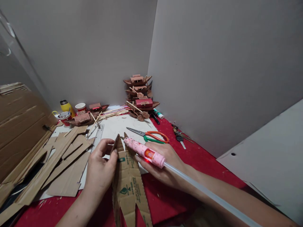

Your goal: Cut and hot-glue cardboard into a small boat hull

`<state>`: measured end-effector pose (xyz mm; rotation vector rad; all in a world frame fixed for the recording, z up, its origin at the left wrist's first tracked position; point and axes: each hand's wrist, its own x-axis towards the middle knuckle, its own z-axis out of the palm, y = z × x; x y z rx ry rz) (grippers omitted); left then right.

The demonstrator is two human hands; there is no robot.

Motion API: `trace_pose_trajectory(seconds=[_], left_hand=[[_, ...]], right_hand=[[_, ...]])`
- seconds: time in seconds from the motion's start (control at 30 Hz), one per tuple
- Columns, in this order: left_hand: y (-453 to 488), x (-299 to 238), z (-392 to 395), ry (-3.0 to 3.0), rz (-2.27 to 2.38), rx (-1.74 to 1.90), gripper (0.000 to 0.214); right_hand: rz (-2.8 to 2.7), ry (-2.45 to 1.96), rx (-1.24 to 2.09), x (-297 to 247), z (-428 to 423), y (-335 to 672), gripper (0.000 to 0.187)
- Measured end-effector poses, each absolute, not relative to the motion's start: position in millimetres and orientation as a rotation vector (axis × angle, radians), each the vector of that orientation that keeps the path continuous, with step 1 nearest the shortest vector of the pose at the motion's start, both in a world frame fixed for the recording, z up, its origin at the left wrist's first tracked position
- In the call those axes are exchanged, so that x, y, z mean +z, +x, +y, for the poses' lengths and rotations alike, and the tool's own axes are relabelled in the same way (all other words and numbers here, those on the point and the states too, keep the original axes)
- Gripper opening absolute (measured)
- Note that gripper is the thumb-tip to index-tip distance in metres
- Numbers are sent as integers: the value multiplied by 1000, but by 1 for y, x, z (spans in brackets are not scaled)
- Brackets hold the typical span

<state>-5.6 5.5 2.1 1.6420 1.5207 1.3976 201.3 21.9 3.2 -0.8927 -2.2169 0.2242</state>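
Observation:
My left hand (100,164) pinches the left edge of a cut cardboard piece (129,186) near its top. The piece is folded lengthwise, with pointed flaps at both ends and green print on its face. My right hand (163,164) is closed around a pink glue gun (144,152), which has a small red light lit. A long translucent glue stick (208,192) runs out of its back. The gun's tip lies at the gap between the two top flaps; whether glue is coming out I cannot tell. Right fingers also touch the cardboard's right flap.
Scissors (149,135) with orange and green handles lie just beyond my hands. Cardboard strips (63,170) and a metal ruler (97,137) are at left. Model boats (142,104) are stacked in the corner. Keys (180,138) lie right; cups (80,107) and thin sticks (113,114) stand behind.

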Motion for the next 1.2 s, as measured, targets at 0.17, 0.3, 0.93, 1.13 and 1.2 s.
trace_pose_trajectory(seconds=[0.17,0.3,0.93,1.13,1.2], left_hand=[[-6,3,5,1644,1521,1402,11],[-7,2,5,1631,1518,1413,12],[-8,3,6,1610,1522,1467,14],[-9,5,6,1620,1528,1480,14],[-9,5,6,1632,1532,1489,14]], right_hand=[[-2236,-921,182,3,20,201,24],[-2235,-928,145,2,20,202,25],[-2291,-944,247,1,13,203,17],[-2350,-956,279,1,12,205,17],[-2360,-968,268,-1,11,205,20]])
